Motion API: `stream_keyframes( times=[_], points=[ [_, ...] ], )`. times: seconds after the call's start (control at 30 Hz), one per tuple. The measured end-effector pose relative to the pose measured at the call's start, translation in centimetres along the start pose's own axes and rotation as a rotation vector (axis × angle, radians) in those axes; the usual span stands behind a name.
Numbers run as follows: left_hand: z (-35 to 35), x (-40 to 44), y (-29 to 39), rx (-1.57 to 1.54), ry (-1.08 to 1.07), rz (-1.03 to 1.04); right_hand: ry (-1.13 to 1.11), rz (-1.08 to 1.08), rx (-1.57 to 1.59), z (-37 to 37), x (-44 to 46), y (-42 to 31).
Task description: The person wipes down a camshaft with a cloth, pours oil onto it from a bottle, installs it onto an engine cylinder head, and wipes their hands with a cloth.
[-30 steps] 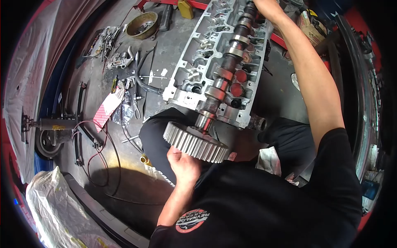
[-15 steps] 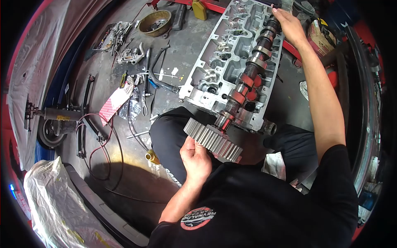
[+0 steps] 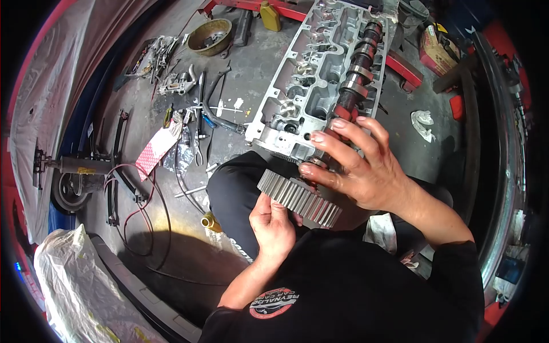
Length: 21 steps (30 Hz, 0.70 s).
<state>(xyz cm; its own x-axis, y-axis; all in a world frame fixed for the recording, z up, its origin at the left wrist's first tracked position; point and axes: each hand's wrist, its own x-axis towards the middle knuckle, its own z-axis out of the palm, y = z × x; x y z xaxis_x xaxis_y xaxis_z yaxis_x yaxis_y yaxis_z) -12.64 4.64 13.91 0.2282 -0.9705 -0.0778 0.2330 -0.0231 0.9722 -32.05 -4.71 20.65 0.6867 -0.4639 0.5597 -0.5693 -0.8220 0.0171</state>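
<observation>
A camshaft (image 3: 363, 57) with dark and shiny lobes lies lengthwise along the right side of a silver cylinder head (image 3: 274, 129). At its near end is a toothed timing gear (image 3: 300, 198). My left hand (image 3: 273, 226) is closed on the gear's lower left rim; some of its fingers are hidden behind the gear. Spread over the near part of the camshaft, my right hand (image 3: 363, 168) has stained fingers stretched apart. It covers several lobes, and I cannot tell how firmly it touches the shaft.
Left of the head, the floor holds loose tools (image 3: 166, 54), a brown bowl (image 3: 209, 38), a dark hose (image 3: 213, 100) and a red-and-white packet (image 3: 157, 150). A yellow bottle (image 3: 270, 16) stands at the back. A crumpled rag (image 3: 422, 124) lies to the right.
My right hand has left the camshaft's far end and come back toward me, over its near part beside the gear. My left hand stays on the gear.
</observation>
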Motion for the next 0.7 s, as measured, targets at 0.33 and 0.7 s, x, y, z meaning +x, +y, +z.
stream_keyframes(
  times=[0.33,0.7],
  points=[
    [-2.5,-0.9,-2.1,0.287,0.266,-0.02,-0.116,0.042,0.395,-1.6,3.6,0.5],
    [1.2,0.1,2.7,0.099,0.074,-0.039,-0.293,-0.052,0.282,-2.4,3.0,1.4]
  ],
)
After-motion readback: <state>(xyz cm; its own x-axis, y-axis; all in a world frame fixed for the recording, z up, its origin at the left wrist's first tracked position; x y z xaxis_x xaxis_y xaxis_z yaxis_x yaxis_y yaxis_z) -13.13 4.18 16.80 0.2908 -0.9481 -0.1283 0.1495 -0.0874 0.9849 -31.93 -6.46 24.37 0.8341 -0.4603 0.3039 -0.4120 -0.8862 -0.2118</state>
